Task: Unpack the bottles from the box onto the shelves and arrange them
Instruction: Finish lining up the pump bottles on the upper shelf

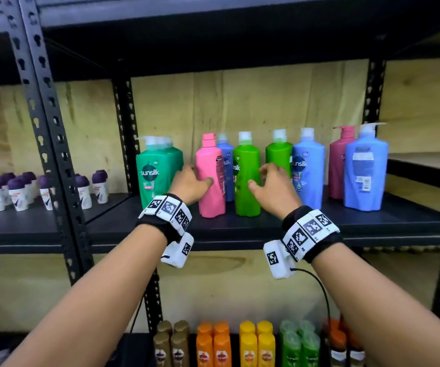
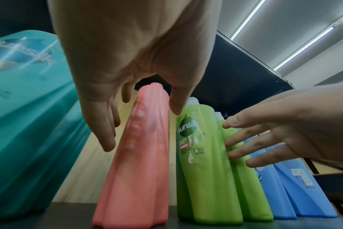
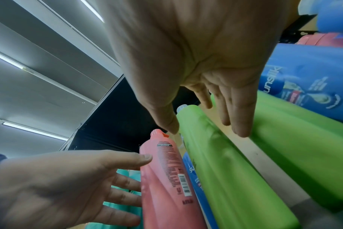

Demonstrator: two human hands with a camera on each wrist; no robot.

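A pink bottle (image 1: 211, 178) and a light green bottle (image 1: 246, 178) stand upright side by side near the front of the black shelf (image 1: 240, 227). My left hand (image 1: 192, 181) spans the pink bottle (image 2: 139, 155), its thumb touching the right edge and its straight fingers (image 2: 106, 131) just off the left side. My right hand (image 1: 262, 178) straddles the green bottle (image 3: 225, 162), thumb on its left and relaxed fingers (image 3: 241, 124) on its right. Neither hand clasps a bottle. No box is in view.
Teal pump bottles (image 1: 158, 170) stand left of the pink one; a small blue bottle (image 1: 227, 165) is behind it. To the right stand another green bottle (image 1: 278, 157), blue bottles (image 1: 307, 170) and pump bottles (image 1: 365, 173). Purple-capped roll-ons (image 1: 15, 192) fill the left bay, small bottles (image 1: 240, 345) the lower shelf.
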